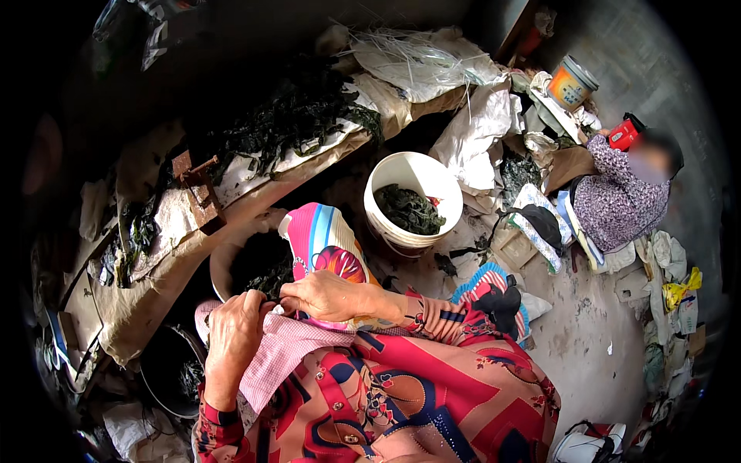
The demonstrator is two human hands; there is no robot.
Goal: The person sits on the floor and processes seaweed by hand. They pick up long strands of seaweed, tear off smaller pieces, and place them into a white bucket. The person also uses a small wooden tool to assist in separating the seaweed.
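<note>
Over my lap, my left hand [236, 333] and my right hand [330, 296] meet with pinched fingers. A small dark strip, apparently seaweed, is between the fingertips, mostly hidden by them. Something small and white [278, 310] shows beside my right fingertips. Beneath lie a pink checked cloth [289, 347] and a bright patterned cloth [333, 237] over my knee. Just beyond my hands, a round tub [220, 269] holds dark seaweed [272, 283]. To its right stands a white bucket [414, 168] with dark green seaweed [408, 208] in the bottom.
A cloth-covered bench [312, 168] crosses ahead, bearing heaped seaweed [289, 116] and a rusty metal clamp [197, 194]. At left sits another dark bucket [171, 370]. A person [622, 199] sits at right near a red container [625, 133] and a paint bucket [570, 84].
</note>
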